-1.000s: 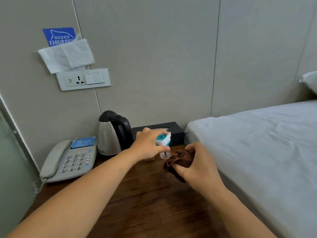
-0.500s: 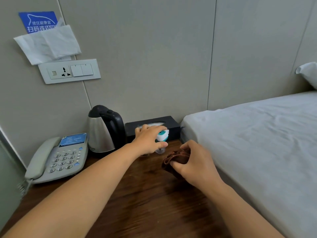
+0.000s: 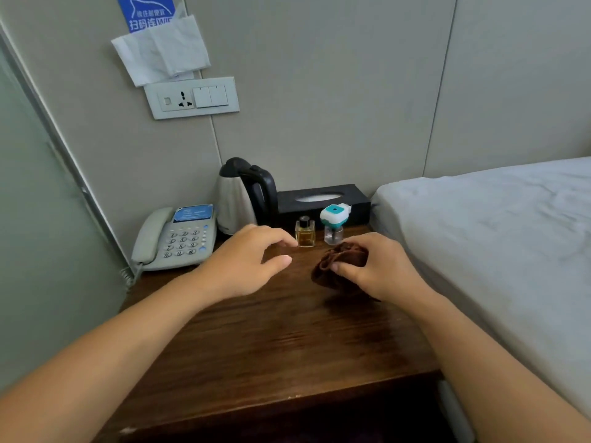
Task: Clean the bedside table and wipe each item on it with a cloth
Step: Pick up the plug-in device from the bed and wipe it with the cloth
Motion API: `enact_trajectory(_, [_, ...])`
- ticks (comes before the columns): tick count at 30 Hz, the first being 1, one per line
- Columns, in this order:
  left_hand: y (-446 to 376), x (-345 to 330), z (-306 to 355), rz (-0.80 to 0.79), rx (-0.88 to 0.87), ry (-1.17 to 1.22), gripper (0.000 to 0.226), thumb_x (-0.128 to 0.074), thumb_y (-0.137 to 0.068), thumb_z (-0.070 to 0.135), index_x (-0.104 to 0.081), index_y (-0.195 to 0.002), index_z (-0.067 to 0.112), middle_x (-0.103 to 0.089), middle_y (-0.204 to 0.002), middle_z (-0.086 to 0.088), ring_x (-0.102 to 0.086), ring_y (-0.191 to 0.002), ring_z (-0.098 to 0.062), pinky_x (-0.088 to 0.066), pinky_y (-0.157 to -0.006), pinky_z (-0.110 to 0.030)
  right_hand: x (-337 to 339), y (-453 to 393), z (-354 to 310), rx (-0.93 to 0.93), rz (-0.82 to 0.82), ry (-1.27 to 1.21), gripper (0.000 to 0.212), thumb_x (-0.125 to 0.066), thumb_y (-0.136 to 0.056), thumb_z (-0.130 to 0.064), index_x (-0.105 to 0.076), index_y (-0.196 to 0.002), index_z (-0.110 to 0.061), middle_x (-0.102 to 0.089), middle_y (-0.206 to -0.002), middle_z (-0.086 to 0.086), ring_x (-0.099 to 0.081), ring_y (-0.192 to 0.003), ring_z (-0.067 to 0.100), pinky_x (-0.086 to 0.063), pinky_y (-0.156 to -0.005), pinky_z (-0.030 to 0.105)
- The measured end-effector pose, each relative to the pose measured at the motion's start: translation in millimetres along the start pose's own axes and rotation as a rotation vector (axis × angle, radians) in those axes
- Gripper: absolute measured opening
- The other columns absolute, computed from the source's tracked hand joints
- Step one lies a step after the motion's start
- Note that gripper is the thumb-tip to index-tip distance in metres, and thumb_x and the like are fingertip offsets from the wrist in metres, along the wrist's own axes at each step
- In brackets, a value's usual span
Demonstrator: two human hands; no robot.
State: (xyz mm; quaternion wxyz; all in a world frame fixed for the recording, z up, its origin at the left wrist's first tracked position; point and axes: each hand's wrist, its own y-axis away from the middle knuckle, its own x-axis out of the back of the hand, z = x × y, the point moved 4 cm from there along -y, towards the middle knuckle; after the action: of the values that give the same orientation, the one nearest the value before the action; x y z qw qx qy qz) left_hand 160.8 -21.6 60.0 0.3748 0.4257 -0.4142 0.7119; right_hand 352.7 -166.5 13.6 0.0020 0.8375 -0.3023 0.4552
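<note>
Right hand [image 3: 380, 270] grips a bunched brown cloth [image 3: 335, 266], fingers curled round it, cloth resting on the wooden bedside table [image 3: 287, 346] just in front of the items. Left hand [image 3: 249, 260] hovers above the tabletop, fingers loosely curled, holding nothing, fingertips near a small amber perfume bottle [image 3: 306, 233]. Beside that bottle stands a plug-in repellent unit [image 3: 333, 223], white and teal top, clear base, upright, free of either hand. Behind them a black tissue box [image 3: 323, 203] against the wall, a steel kettle [image 3: 238, 198] to its left, a grey phone [image 3: 176, 239] at the far left. Progress, judged: somewhere mid-task. Tabletop in front looks bare and slightly sheened, maybe already wiped, can't confirm. No telling which items are wiped. Perfume bottle looks like the likely next pick; kettle, phone and tissue box probably left, plus the surface under them.
</note>
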Motion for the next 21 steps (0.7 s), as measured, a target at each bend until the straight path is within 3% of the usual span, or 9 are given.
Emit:
enact_trajectory(2, [27.8, 7.5, -5.6, 0.015, 0.046, 0.046, 0.027, -0.065, -0.100, 0.038, -0.066, -0.126, 0.042, -0.064, -0.122, 0.023, -0.052, -0.111, 0.006, -0.048, -0.093, -0.025, -4.7, -1.8, 17.9, -0.046, -0.008, 0.155, 0.046, -0.076, -0.088, -0.046, -0.067, -0.131, -0.033, -0.061, -0.128, -0.006, -0.056, -0.112, 0.014, -0.049, -0.094, 0.028])
enact_trajectory(4, [50.5, 11.3, -11.1, 0.046, 0.088, 0.122, 0.024, -0.067, -0.099, 0.037, -0.068, -0.121, 0.043, -0.065, -0.117, 0.026, -0.052, -0.104, 0.016, -0.046, -0.085, -0.020, -13.8, 3.7, 33.0, -0.097, -0.117, 0.326, 0.051, -0.069, -0.090, -0.054, -0.057, -0.139, -0.044, -0.053, -0.142, -0.006, -0.047, -0.129, 0.027, -0.044, -0.107, 0.049])
enact_trajectory(6, [66.6, 9.2, -13.2, 0.073, 0.116, 0.190, 0.022, -0.068, -0.099, 0.033, -0.068, -0.117, 0.045, -0.065, -0.113, 0.028, -0.052, -0.092, 0.022, -0.042, -0.076, -0.015, -23.5, 15.1, 29.9, -0.094, -0.202, 0.353, 0.050, -0.064, -0.093, -0.055, -0.051, -0.141, -0.050, -0.046, -0.148, -0.009, -0.040, -0.134, 0.031, -0.037, -0.111, 0.057])
enact_trajectory(10, [82.0, -6.2, -11.9, 0.073, 0.153, 0.264, 0.022, -0.069, -0.099, 0.030, -0.070, -0.119, 0.040, -0.066, -0.114, 0.025, -0.053, -0.085, 0.023, -0.040, -0.071, -0.012, -40.7, 55.1, -14.5, 0.119, -0.232, 0.333, 0.048, -0.065, -0.092, -0.055, -0.051, -0.138, -0.050, -0.047, -0.143, -0.011, -0.044, -0.125, 0.027, -0.040, -0.104, 0.047])
enact_trajectory(14, [87.7, -13.1, -10.1, 0.082, 0.135, 0.312, 0.023, -0.069, -0.098, 0.029, -0.071, -0.118, 0.040, -0.069, -0.113, 0.024, -0.057, -0.094, 0.018, -0.043, -0.074, -0.014, -45.0, 100.3, -48.5, 0.322, -0.442, 0.181, 0.040, -0.071, -0.090, -0.043, -0.064, -0.129, -0.041, -0.056, -0.130, -0.015, -0.050, -0.116, 0.008, -0.041, -0.104, 0.025])
enact_trajectory(15, [88.2, -12.4, -9.0, 0.096, 0.132, 0.337, 0.023, -0.069, -0.098, 0.028, -0.070, -0.117, 0.041, -0.069, -0.112, 0.024, -0.059, -0.099, 0.015, -0.044, -0.076, -0.015, -39.1, 100.6, -48.1, 0.306, -0.424, 0.119, 0.037, -0.073, -0.089, -0.039, -0.067, -0.125, -0.039, -0.059, -0.124, -0.015, -0.053, -0.114, 0.005, -0.043, -0.103, 0.023])
enact_trajectory(17, [87.3, -11.7, -3.9, 0.111, 0.126, 0.363, 0.023, -0.069, -0.098, 0.028, -0.071, -0.117, 0.040, -0.070, -0.110, 0.023, -0.060, -0.105, 0.011, -0.045, -0.077, -0.015, -19.9, 84.6, -29.2, 0.171, -0.187, 0.084, 0.034, -0.074, -0.089, -0.037, -0.068, -0.122, -0.040, -0.061, -0.120, -0.011, -0.057, -0.114, 0.013, -0.049, -0.102, 0.033])
enact_trajectory(19, [84.5, -14.1, 5.4, 0.109, 0.116, 0.375, 0.022, -0.069, -0.098, 0.028, -0.071, -0.117, 0.039, -0.070, -0.109, 0.023, -0.060, -0.105, 0.011, -0.045, -0.077, -0.014, -3.2, 71.5, -4.4, -0.053, 0.008, 0.266, 0.039, -0.070, -0.092, -0.043, -0.062, -0.130, -0.042, -0.059, -0.131, -0.006, -0.051, -0.121, 0.026, -0.048, -0.104, 0.044])
enact_trajectory(21, [80.2, -19.1, 17.1, 0.095, 0.117, 0.389, 0.021, -0.068, -0.099, 0.029, -0.071, -0.117, 0.039, -0.070, -0.108, 0.022, -0.060, -0.104, 0.010, -0.045, -0.080, -0.016, -6.9, 73.3, 8.8, -0.157, -0.031, 0.438, 0.045, -0.066, -0.094, -0.051, -0.057, -0.137, -0.043, -0.054, -0.138, -0.004, -0.046, -0.125, 0.030, -0.046, -0.105, 0.046])
